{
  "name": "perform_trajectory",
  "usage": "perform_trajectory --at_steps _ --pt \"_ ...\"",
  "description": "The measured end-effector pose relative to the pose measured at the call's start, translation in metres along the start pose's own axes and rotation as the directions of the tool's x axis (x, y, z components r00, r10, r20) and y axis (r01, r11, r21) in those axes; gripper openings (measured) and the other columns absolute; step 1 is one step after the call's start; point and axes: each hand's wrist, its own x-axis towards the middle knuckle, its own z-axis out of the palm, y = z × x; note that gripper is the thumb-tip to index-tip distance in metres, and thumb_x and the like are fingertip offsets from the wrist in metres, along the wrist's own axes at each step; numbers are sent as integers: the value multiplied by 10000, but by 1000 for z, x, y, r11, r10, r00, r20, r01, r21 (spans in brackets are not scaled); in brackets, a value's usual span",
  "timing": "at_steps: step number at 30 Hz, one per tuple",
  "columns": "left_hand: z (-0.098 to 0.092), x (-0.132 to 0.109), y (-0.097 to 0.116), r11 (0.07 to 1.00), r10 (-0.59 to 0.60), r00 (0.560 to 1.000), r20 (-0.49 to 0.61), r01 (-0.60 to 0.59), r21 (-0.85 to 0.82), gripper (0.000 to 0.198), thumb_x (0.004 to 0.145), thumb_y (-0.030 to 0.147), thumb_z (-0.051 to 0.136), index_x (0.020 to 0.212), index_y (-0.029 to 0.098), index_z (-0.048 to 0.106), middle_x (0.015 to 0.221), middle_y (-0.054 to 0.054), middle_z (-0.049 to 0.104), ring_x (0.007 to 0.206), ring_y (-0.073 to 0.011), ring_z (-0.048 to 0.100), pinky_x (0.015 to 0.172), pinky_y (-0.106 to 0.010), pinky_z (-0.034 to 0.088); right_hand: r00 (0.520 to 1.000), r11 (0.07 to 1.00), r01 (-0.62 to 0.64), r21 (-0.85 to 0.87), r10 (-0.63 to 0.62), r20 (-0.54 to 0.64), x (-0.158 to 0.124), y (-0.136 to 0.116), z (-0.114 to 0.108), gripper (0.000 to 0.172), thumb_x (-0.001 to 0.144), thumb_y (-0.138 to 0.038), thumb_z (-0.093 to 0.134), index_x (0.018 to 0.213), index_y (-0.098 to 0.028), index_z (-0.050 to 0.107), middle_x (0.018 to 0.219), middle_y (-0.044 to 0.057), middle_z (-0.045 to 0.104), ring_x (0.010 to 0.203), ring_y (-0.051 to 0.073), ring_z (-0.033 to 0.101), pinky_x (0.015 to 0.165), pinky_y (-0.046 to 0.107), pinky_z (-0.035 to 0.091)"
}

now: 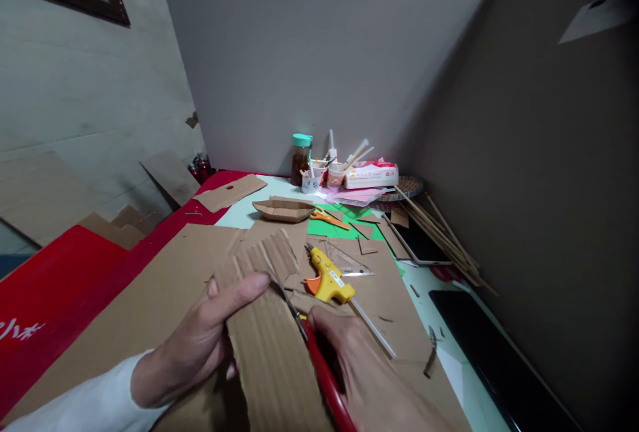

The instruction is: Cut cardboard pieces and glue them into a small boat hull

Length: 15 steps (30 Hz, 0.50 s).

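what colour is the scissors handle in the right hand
The scissors handle is red, seen best in the head view.

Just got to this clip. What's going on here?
A person's left hand holds a ribbed brown cardboard strip, while the right hand grips red-handled metal scissors, a blade lying over the strip's far part. Beyond, a yellow plastic glue gun with an orange trigger lies on flat brown cardboard; a boat-shaped brown cardboard piece sits farther back.
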Motion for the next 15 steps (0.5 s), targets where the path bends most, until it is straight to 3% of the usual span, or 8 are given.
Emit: perform_trajectory --at_steps 2,8,12,15 --pt "3 -3 -6 999 7 1000 -8 -6 33 391 804 298 782 1150 127 713 562 -22 743 324 -166 614 473 -289 597 1000 1000 -2 9 2 20 0 0 -1 86 915 -304 555 872 -230 568 798 59 686 689 204 613 596 296 424" --pt "14 -10 -10 999 29 996 -79 -30 -12 554 763 298 826 1273 179 646 665 -25 782 455 -215 703 438 -266 570 994 999 46 10 -46 97 7 6 3 174 856 -372 516 775 -227 464 751 67 665 643 195 564 568 294 379" --pt "16 -9 -12 1000 27 996 -86 -26 15 593 767 350 825 1305 189 632 679 -25 784 397 -195 655 345 -245 496 990 992 123 36 -125 66 10 15 7 179 782 -352 478 702 -253 352 627 16 539 543 157 454 508 273 312" --pt "14 -7 -13 999 28 997 -77 -31 -27 533 762 331 835 1249 193 668 579 11 738 384 -192 640 313 -231 479 987 988 156 -5 -156 27 11 16 7 205 789 -339 471 672 -258 324 576 -22 445 510 138 366 494 270 261"
